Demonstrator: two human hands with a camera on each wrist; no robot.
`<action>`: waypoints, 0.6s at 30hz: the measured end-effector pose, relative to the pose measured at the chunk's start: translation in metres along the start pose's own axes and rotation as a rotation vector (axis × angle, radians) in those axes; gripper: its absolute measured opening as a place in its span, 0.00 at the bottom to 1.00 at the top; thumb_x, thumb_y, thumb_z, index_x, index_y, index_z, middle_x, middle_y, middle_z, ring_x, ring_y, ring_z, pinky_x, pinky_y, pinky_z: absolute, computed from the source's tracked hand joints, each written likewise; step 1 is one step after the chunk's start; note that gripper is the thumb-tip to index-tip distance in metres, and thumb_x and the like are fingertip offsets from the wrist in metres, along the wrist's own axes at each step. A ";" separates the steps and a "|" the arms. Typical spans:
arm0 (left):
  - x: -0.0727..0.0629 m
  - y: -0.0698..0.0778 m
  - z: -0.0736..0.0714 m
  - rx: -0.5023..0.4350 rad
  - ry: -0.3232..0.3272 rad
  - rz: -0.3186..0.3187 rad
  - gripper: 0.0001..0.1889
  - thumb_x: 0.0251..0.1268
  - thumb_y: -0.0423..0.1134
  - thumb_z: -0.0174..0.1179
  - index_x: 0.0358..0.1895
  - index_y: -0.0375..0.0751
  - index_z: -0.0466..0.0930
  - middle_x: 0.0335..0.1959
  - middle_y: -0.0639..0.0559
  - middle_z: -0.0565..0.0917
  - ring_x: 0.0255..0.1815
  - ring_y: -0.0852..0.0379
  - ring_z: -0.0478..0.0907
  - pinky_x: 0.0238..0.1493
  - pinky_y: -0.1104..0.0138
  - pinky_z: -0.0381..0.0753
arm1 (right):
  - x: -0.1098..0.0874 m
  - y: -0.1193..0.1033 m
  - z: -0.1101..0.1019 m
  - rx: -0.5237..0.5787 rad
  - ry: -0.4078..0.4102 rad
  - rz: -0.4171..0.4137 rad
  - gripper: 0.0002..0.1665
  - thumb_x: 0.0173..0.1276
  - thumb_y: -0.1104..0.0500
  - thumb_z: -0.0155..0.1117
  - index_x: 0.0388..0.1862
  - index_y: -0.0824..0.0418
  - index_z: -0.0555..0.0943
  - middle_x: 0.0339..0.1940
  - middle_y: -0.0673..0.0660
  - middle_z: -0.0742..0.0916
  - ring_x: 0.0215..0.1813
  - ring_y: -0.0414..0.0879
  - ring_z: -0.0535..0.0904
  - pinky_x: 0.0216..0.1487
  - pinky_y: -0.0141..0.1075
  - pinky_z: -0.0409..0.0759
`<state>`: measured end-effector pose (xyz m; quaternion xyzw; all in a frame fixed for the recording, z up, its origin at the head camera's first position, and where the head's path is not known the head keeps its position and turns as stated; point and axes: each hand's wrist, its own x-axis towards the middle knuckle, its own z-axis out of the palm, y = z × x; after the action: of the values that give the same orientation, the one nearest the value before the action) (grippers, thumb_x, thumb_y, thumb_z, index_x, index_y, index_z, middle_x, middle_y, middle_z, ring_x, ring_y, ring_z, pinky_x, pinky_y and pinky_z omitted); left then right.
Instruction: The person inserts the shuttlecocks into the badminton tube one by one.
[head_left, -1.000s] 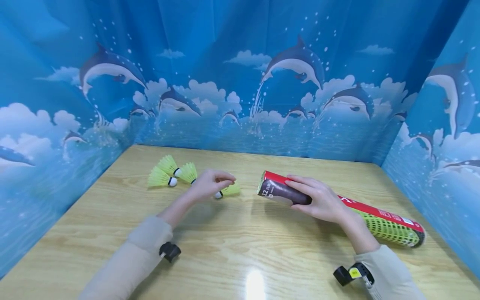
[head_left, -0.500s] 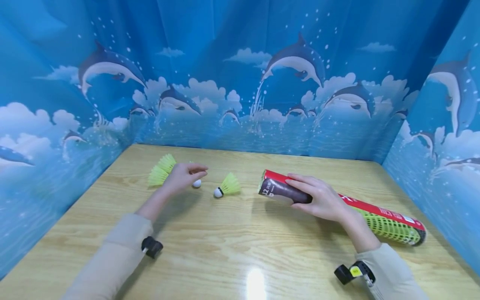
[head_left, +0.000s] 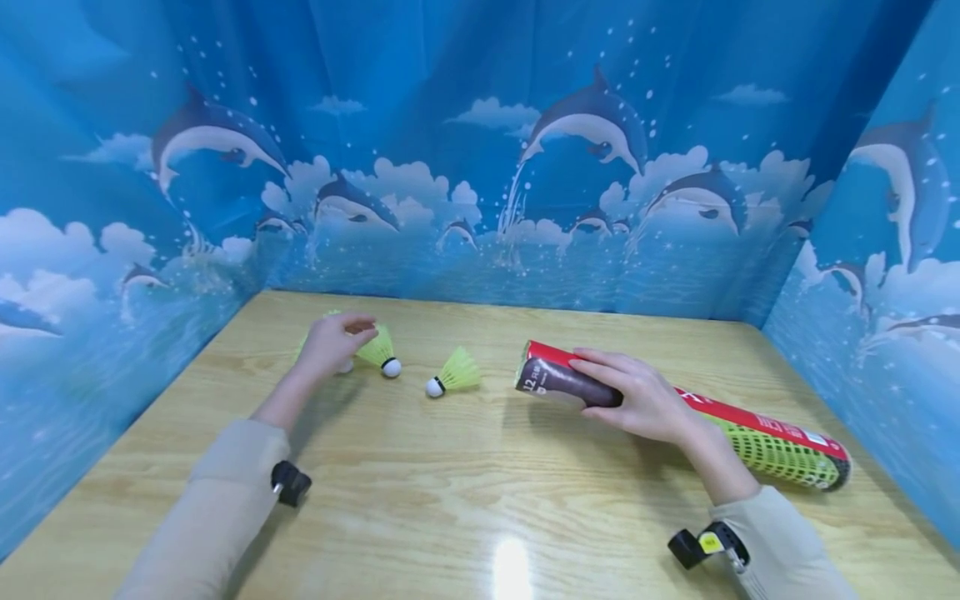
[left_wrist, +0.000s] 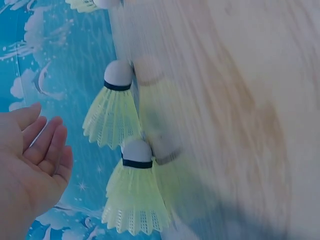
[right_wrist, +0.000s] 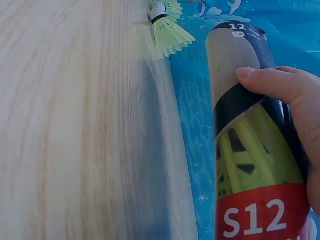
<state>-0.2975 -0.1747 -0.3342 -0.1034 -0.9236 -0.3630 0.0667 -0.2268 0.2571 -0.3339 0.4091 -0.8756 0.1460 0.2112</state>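
My left hand [head_left: 327, 346] hovers over the yellow shuttlecocks at the table's left, holding nothing; in the left wrist view its fingers [left_wrist: 45, 145] are loosely bent. Just right of it lies a shuttlecock [head_left: 381, 350], white cork toward me. Farther right lies another shuttlecock [head_left: 457, 372], apart from the rest. Other shuttlecocks are mostly hidden behind the left hand. My right hand [head_left: 637, 396] grips a long red, black and yellow-green shuttlecock tube [head_left: 776, 437] near its left end. That end seems raised off the table, and yellow shuttlecock skirts show through the tube wall [right_wrist: 245, 155].
The wood-grain table [head_left: 465, 492] has blue dolphin-print curtains [head_left: 465, 167] along its back and sides. Black wrist cameras sit on both sleeves, the left camera [head_left: 291, 483] and the right camera [head_left: 686, 550].
My left hand has moved left, from over the rightmost shuttlecock to over the leftmost ones, uncovering the two on the right. The right hand and tube have hardly moved.
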 end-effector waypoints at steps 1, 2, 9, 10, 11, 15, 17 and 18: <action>0.001 -0.002 -0.001 -0.001 -0.004 -0.008 0.19 0.68 0.39 0.53 0.58 0.33 0.73 0.52 0.37 0.78 0.53 0.41 0.73 0.50 0.52 0.74 | 0.000 0.000 0.000 -0.002 -0.001 0.002 0.44 0.43 0.57 0.79 0.62 0.55 0.73 0.61 0.59 0.76 0.57 0.57 0.74 0.48 0.53 0.75; 0.002 -0.004 -0.001 0.001 -0.007 -0.015 0.19 0.68 0.39 0.53 0.58 0.33 0.73 0.53 0.37 0.78 0.54 0.41 0.73 0.50 0.51 0.74 | 0.000 0.000 0.000 -0.004 -0.002 0.004 0.44 0.43 0.56 0.79 0.62 0.55 0.73 0.61 0.58 0.76 0.57 0.57 0.74 0.48 0.53 0.75; 0.006 -0.012 -0.004 0.022 -0.041 -0.043 0.21 0.69 0.38 0.52 0.60 0.29 0.69 0.55 0.33 0.75 0.54 0.39 0.72 0.52 0.50 0.72 | -0.001 -0.001 -0.001 -0.005 0.008 0.007 0.44 0.42 0.56 0.79 0.62 0.55 0.73 0.61 0.58 0.76 0.56 0.57 0.75 0.48 0.53 0.75; 0.007 -0.012 -0.004 0.026 -0.045 -0.039 0.22 0.68 0.38 0.52 0.60 0.28 0.68 0.55 0.33 0.75 0.54 0.39 0.72 0.53 0.50 0.72 | -0.001 0.000 -0.001 -0.005 0.009 0.005 0.44 0.42 0.56 0.79 0.62 0.55 0.73 0.61 0.58 0.76 0.56 0.57 0.75 0.48 0.53 0.75; 0.007 -0.014 -0.004 0.030 -0.051 -0.033 0.22 0.68 0.37 0.53 0.60 0.27 0.68 0.55 0.32 0.74 0.54 0.38 0.72 0.53 0.50 0.72 | -0.001 0.000 -0.001 -0.006 0.010 0.005 0.44 0.43 0.56 0.79 0.62 0.55 0.73 0.61 0.58 0.76 0.56 0.57 0.75 0.48 0.53 0.75; 0.008 -0.018 -0.001 0.040 -0.076 -0.017 0.24 0.66 0.36 0.54 0.61 0.24 0.66 0.55 0.29 0.73 0.54 0.36 0.72 0.54 0.49 0.71 | -0.001 0.000 -0.001 -0.010 0.009 0.014 0.43 0.43 0.55 0.79 0.62 0.55 0.74 0.61 0.58 0.76 0.56 0.56 0.74 0.48 0.52 0.76; 0.009 -0.019 0.001 0.044 -0.084 -0.016 0.25 0.65 0.35 0.55 0.60 0.23 0.65 0.54 0.28 0.74 0.54 0.35 0.72 0.55 0.49 0.70 | -0.002 0.000 -0.001 -0.011 0.005 0.023 0.43 0.44 0.54 0.78 0.62 0.55 0.74 0.61 0.58 0.76 0.56 0.56 0.74 0.48 0.52 0.75; 0.009 -0.020 0.002 0.049 -0.084 -0.015 0.25 0.64 0.35 0.55 0.60 0.22 0.65 0.53 0.27 0.74 0.54 0.35 0.72 0.55 0.49 0.70 | -0.002 0.000 -0.001 -0.011 0.003 0.028 0.43 0.44 0.54 0.78 0.62 0.54 0.74 0.61 0.57 0.76 0.56 0.56 0.74 0.48 0.52 0.75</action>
<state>-0.3108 -0.1864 -0.3469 -0.1101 -0.9350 -0.3361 0.0276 -0.2252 0.2586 -0.3336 0.3952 -0.8818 0.1448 0.2127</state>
